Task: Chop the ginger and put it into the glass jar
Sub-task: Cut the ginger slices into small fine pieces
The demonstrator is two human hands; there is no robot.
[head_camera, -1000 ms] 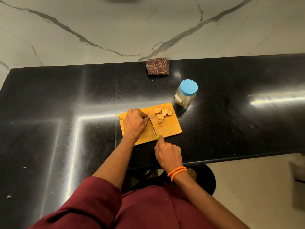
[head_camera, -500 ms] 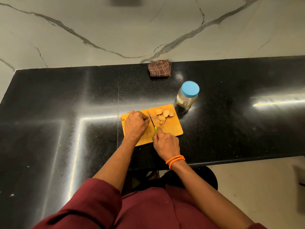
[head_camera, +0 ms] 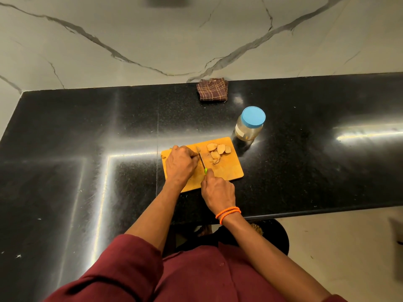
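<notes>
An orange cutting board (head_camera: pixel 226 171) lies on the black counter. Several tan ginger slices (head_camera: pixel 218 151) are piled at the board's far right. My left hand (head_camera: pixel 180 163) sits curled on the board's left part, holding down a piece of ginger that it hides. A small knife (head_camera: pixel 201 159) with a green handle is gripped by my right hand (head_camera: pixel 218 189), its blade standing right beside my left fingertips. The glass jar (head_camera: pixel 249 125) with a blue lid on stands just beyond the board's far right corner.
A folded brown checked cloth (head_camera: pixel 212 90) lies at the counter's back edge against the marble wall. The counter's front edge (head_camera: pixel 327 211) runs right of my right wrist, with a dark round stool (head_camera: pixel 277 234) below it.
My right hand slid forward with the knife over the last second, drawing the blade through beside my left fingers, then stayed about there. My left hand and the slices have hardly moved.
</notes>
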